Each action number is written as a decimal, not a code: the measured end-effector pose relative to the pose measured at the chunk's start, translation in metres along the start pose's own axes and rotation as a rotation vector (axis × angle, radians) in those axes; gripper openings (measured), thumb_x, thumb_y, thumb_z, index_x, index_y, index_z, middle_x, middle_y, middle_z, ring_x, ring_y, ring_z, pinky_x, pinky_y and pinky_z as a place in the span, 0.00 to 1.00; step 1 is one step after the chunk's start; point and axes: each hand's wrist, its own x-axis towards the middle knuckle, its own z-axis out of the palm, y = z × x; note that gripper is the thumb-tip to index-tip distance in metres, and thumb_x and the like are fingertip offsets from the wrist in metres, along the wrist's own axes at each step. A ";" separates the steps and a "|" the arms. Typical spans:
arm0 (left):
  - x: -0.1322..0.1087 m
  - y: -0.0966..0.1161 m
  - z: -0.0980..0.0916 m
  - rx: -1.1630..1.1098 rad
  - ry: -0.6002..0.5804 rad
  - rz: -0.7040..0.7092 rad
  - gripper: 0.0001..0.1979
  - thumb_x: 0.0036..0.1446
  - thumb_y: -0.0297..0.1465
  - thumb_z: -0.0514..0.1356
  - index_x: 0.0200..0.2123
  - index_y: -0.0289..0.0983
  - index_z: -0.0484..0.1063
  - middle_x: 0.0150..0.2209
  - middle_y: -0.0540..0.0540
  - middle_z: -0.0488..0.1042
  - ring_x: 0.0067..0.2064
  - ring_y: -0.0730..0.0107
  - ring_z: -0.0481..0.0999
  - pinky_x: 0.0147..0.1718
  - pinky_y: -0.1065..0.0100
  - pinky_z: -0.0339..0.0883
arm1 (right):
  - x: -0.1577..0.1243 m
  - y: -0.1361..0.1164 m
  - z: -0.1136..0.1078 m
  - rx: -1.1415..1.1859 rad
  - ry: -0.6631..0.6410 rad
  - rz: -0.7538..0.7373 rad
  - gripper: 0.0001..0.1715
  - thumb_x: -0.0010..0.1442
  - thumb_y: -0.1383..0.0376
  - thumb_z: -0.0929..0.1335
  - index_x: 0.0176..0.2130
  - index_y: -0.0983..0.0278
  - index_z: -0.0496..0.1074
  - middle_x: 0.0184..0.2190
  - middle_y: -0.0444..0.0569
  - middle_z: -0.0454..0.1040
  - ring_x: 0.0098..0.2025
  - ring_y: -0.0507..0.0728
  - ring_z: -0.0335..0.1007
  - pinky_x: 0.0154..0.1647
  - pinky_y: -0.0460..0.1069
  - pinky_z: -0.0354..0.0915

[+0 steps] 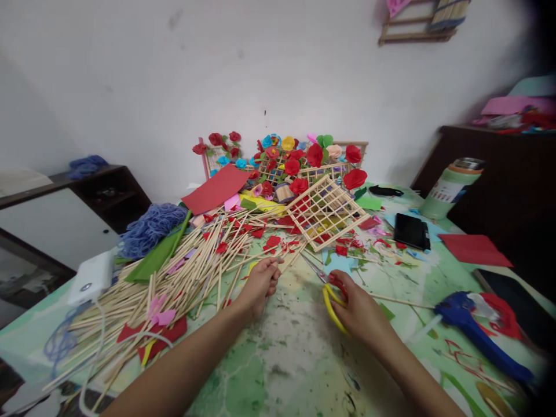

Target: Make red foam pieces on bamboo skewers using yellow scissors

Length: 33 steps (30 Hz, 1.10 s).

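My right hand (354,304) is wrapped round a pair of scissors (332,307) with yellow and red handles. The metal blades point away and to the left, low over the table. My left hand (262,282) is closed in a pinch to the left of the blade tips; whatever it may hold is too small to make out. Just beyond both hands lie red paper scraps (271,244) and a light-blue paper piece (341,262). A square lattice of thin sticks (325,214) leans behind them, against a heap of red and other coloured paper flowers (299,165).
Many wooden sticks (191,272) spread over the left, beside blue yarn (154,229) and a white box (92,277) with a cable. To the right lie a blue glue gun (482,336), a black case (412,231) and a green bottle (452,188). The wall stands behind.
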 end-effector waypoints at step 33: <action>-0.022 -0.011 0.024 0.117 -0.154 0.078 0.13 0.52 0.39 0.56 0.35 0.36 0.60 0.14 0.61 0.48 0.15 0.83 0.44 0.13 0.78 0.39 | -0.020 -0.032 0.004 -0.116 -0.095 -0.075 0.30 0.51 0.53 0.65 0.53 0.60 0.61 0.45 0.54 0.70 0.43 0.61 0.67 0.40 0.49 0.58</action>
